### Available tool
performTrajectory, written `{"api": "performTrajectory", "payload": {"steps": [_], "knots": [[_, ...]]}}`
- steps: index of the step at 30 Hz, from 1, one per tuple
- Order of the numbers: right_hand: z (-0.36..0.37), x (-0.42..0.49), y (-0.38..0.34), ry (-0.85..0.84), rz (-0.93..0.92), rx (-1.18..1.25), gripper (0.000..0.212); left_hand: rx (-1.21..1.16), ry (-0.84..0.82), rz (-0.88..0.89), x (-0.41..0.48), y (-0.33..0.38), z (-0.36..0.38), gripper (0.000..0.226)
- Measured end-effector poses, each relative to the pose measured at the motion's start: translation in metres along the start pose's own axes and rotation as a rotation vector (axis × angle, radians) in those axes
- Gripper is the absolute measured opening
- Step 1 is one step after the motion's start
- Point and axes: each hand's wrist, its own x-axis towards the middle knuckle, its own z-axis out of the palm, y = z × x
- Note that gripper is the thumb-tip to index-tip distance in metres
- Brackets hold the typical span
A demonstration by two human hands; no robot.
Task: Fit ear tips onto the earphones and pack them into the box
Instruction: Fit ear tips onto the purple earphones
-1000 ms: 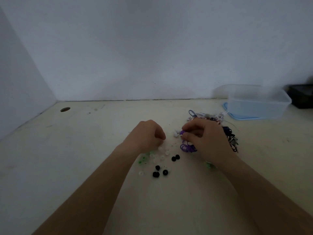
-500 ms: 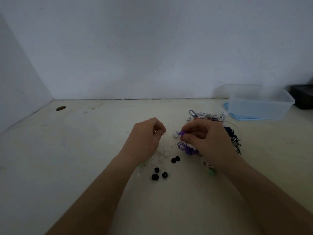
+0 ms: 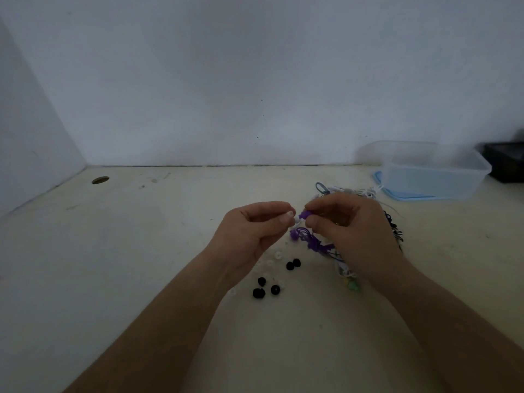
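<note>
Hands: left hand (image 3: 255, 231) pinching a white ear tip (image 3: 296, 220); right hand (image 3: 351, 231) pinching the purple earbud (image 3: 305, 214).
Progress: fitting under way; box (image 3: 433, 177), right of the hands, looking empty.

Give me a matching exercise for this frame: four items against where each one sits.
Items:
1. purple earbud
2. black ear tips
3. clear plastic box
4. pile of earphone cables

Places:
A. far right, on a blue lid
B. loose on the table below the left hand
C. behind the right hand
D. pinched in the right hand's fingers

Pairs: 1-D, 2-B, 3-A, 4-C
</note>
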Motion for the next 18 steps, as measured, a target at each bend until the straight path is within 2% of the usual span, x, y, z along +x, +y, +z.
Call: {"api": "performTrajectory", "payload": {"steps": [9,18], "knots": [[0.0017,0.0001,0.0009,-0.016,-0.013,0.026,0.019,0.014,-0.043,0.009,0.0028,-0.0062,-0.002,0.034],[0.0012,-0.0012,0.0005,-0.031,-0.027,-0.014,0.018,0.114,-0.026,0.018,0.0002,-0.0039,-0.0023,0.021]]}}
